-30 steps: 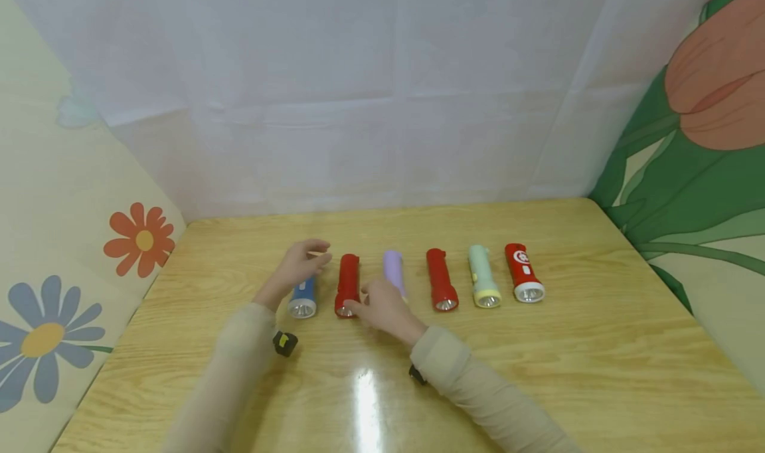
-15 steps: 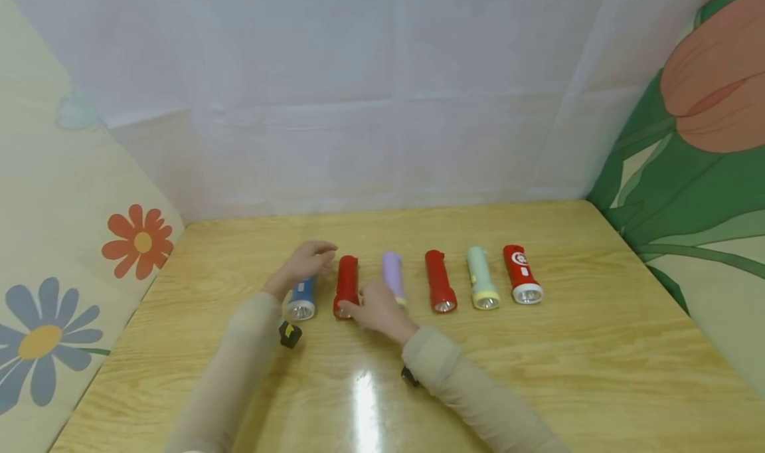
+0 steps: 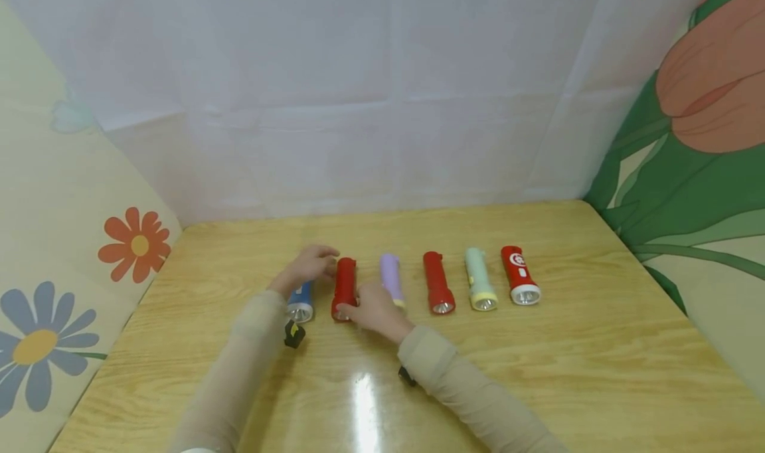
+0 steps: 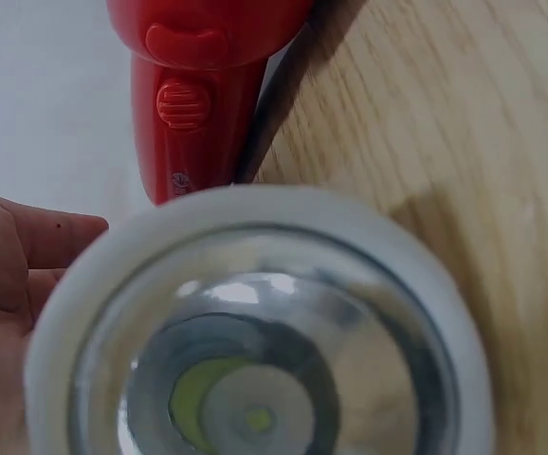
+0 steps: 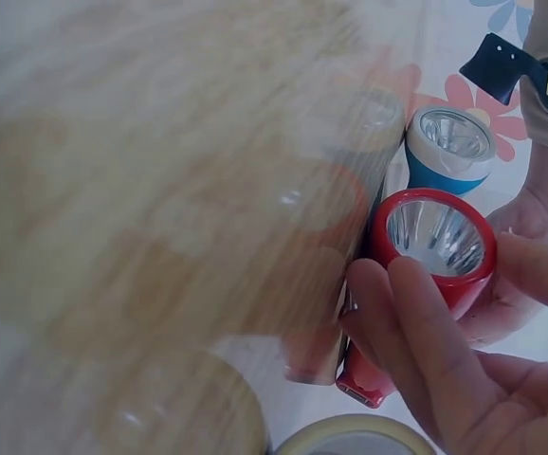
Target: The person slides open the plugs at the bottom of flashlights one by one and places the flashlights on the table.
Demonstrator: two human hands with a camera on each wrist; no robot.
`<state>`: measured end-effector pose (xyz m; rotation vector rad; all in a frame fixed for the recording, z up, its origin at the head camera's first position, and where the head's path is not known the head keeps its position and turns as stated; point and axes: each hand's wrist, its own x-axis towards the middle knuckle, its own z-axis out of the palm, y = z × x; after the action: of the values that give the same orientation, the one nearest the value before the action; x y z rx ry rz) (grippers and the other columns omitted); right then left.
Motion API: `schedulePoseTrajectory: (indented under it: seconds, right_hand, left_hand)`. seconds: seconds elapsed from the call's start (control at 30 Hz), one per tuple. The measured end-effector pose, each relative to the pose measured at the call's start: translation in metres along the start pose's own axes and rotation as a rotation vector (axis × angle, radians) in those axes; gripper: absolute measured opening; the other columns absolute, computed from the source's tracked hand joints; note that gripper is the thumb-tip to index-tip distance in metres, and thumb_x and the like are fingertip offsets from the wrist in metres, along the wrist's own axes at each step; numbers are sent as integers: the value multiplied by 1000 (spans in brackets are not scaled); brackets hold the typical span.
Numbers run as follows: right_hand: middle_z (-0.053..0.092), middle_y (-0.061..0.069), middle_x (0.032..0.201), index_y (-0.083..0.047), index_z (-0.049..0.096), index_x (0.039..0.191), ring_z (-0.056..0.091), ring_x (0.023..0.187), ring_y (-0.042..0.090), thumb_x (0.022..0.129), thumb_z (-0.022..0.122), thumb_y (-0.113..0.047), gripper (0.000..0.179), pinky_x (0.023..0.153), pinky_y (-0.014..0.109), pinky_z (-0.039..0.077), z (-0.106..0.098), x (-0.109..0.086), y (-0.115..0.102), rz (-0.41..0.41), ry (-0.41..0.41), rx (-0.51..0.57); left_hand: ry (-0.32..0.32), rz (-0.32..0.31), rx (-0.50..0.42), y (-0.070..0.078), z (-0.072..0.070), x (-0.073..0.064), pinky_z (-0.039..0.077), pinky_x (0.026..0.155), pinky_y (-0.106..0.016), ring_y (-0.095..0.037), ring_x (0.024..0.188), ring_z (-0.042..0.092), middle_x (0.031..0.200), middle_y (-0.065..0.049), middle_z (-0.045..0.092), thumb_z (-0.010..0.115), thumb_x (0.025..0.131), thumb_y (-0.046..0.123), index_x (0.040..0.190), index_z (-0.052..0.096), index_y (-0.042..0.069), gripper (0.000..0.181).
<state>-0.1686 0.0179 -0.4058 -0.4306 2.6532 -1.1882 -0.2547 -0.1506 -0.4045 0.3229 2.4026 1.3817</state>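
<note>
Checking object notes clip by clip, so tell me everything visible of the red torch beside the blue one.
The red torch looks like red plastic, with a flared head, a silvery reflector and a ribbed switch. No light shows. It lies on the wooden table, lens end nearer in the head view, between the blue torch and the purple torch, apart from both. The right hand has thumb and fingers on opposite sides of its head; the left hand is near its tail, contact unclear.

Wooden table (image 3: 597, 353), white cloth (image 3: 382, 107); tulip picture (image 3: 717, 91)
</note>
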Motion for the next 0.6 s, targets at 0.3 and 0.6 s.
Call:
schedulePoseTrajectory:
  seconds: [0.3, 0.6]
  right_hand:
    - [49, -2, 49, -8, 57, 66, 43, 40, 8, 83, 66, -21, 23, 37, 20, 36, 0, 1, 1, -36, 5, -27]
    - [46, -3, 49, -8, 58, 66, 41, 41, 8, 84, 65, -21, 23, 38, 20, 35, 0, 2, 0, -74, 9, -75]
  left_hand:
    - [-6, 0, -39, -3, 4, 4, 53, 72, -38, -37, 91, 60, 110, -34, 53, 36, 92, 0, 121, 42, -18, 35]
    - [-33, 8, -39, -3, 5, 5, 53, 73, -38, -31, 86, 62, 103, -30, 59, 34, 94, 1, 115, 47, -17, 31]
